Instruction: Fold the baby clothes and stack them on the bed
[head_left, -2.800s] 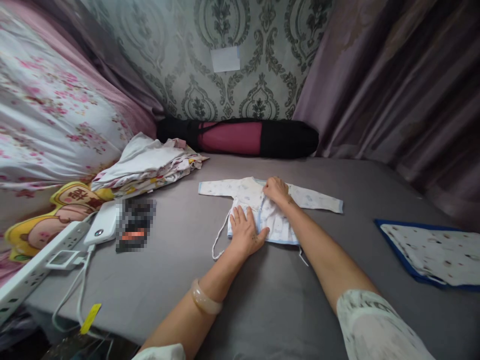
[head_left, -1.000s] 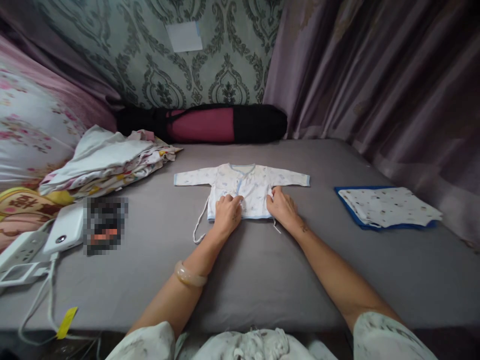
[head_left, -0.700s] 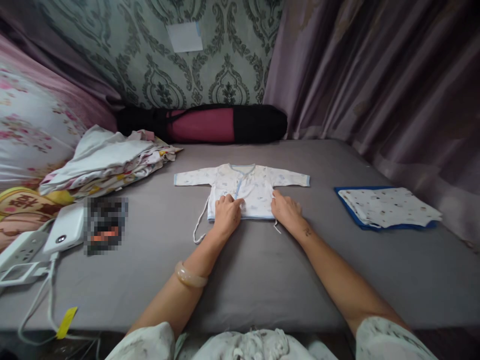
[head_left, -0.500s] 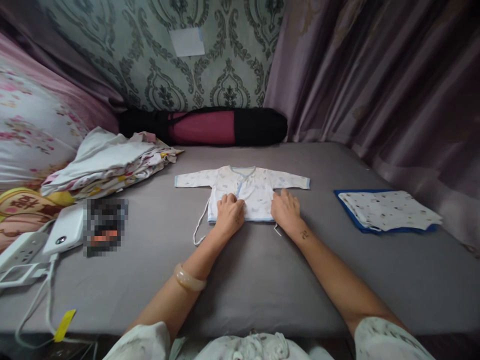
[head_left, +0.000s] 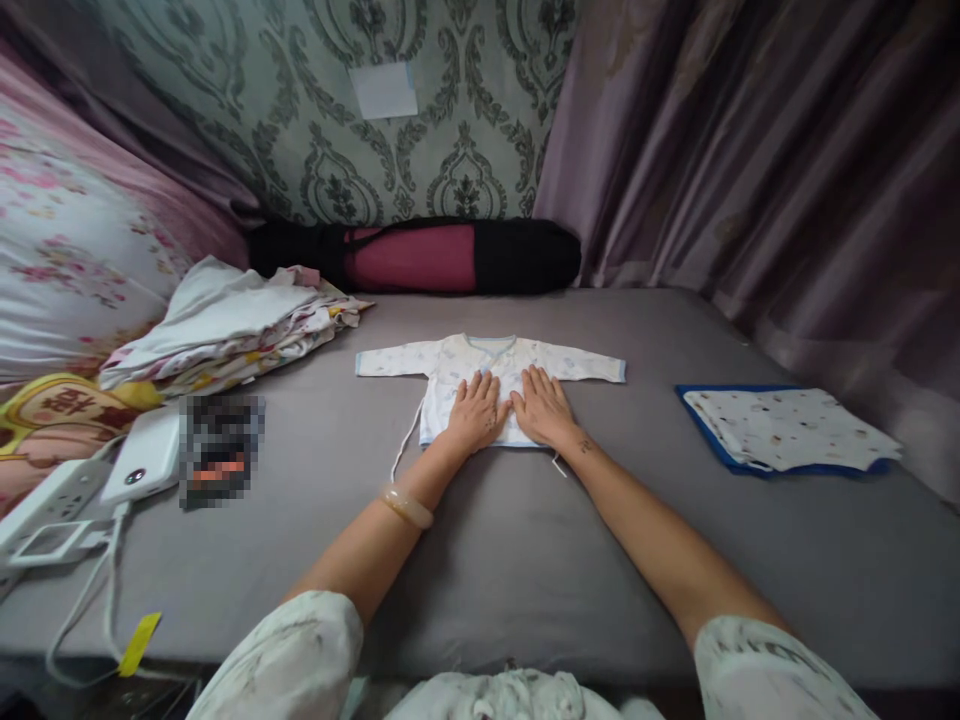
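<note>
A small white baby shirt (head_left: 448,362) with blue trim lies face up on the grey sheet, its sleeves spread out to both sides. My left hand (head_left: 478,408) rests flat on the shirt's lower front, fingers stretched forward. Beside it, my right hand (head_left: 543,405) lies flat on the other half of the front, the thumbs close together. Both hands cover much of the lower front. A white tie string (head_left: 406,440) trails from the shirt's left edge, and a shorter string end (head_left: 559,465) shows under my right wrist.
Folded clothes on a blue cloth (head_left: 795,428) lie at the right. At the left are piled garments (head_left: 232,320), a white power bank (head_left: 142,455), a power strip (head_left: 56,500) with cables and a blurred-out object (head_left: 220,452). A black and red rolled bag (head_left: 412,257) lies against the wall.
My right hand has let go of the shirt's right edge and moved inward onto its front. My left hand has gone from curled fingers to lying flat. The view has shifted slightly.
</note>
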